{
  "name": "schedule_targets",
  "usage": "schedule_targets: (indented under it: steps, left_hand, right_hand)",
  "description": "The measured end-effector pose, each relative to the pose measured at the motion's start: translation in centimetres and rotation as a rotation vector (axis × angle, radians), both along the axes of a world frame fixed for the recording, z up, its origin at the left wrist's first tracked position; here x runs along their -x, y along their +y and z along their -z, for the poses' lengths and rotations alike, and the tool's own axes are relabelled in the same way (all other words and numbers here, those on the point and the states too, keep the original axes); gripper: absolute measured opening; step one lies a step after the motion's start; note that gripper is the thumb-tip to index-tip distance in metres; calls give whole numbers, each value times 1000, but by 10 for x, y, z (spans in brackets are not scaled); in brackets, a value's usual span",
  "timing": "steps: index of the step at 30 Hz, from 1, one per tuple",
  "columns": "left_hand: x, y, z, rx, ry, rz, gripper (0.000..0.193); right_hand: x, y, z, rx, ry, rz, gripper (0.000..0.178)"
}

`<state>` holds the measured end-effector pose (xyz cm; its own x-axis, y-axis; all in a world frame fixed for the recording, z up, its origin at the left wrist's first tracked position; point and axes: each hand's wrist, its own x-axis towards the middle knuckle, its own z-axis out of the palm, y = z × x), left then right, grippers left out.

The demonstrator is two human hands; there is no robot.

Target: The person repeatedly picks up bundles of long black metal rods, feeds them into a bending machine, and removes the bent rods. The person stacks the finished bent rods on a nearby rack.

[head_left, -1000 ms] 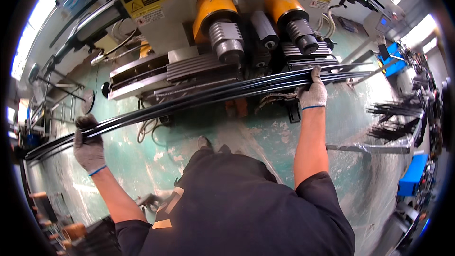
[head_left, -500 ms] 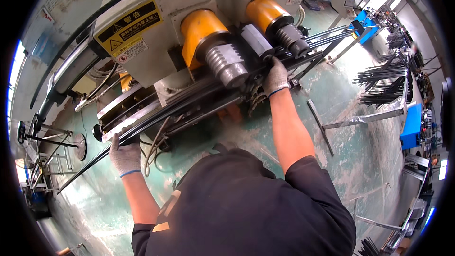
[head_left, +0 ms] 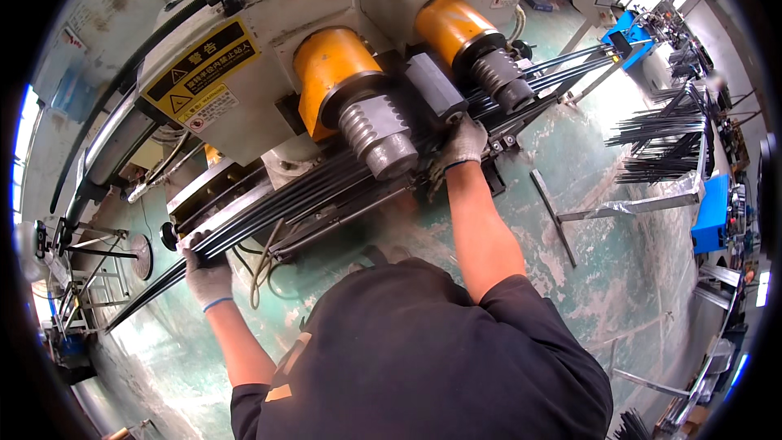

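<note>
My left hand point(head_left: 209, 279), in a pale knitted glove with a blue cuff, is closed around long thin black tubes point(head_left: 257, 213) near their left end. The tubes run slanting up to the right, beneath the machine's ribbed metal cylinders. My right hand point(head_left: 464, 145), gloved alike, grips along the same tubes below a grey angular block point(head_left: 436, 85); some of its fingers are hidden. Left of this hand is a ribbed cylinder point(head_left: 379, 134) on an orange housing point(head_left: 334, 65). A second ribbed cylinder point(head_left: 502, 80) stands to its upper right.
A pale machine body with a yellow warning label point(head_left: 199, 73) rises ahead. A hanging cable point(head_left: 262, 269) loops under the tubes. On the right, a metal stand point(head_left: 619, 208) sits near stacked black rods point(head_left: 664, 134) and a blue box point(head_left: 710, 213).
My right hand has shifted left and slightly down, and my left hand slightly down. The black tubes now show as a wider bundle under the cylinders.
</note>
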<state>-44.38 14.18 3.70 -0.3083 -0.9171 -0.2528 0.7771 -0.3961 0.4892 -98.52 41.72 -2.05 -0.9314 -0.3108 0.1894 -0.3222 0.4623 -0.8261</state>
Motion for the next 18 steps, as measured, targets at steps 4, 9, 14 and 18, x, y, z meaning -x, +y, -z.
schedule_targets:
  steps: [4,9,14,18]
  left_hand:
    - [-7,-11,7,-19,-99,-152,31]
    - [54,25,-10,-37,-152,-74,30]
    - [76,49,-29,-214,52,-106,35]
    - [4,4,7,-62,23,-188,35]
  right_hand:
    - [-25,-17,-31,267,-380,148,28]
    - [-44,-15,-41,1006,-812,152,22]
    - [-25,-5,-62,859,-692,188,30]
    - [-38,-6,-76,880,-665,219,44]
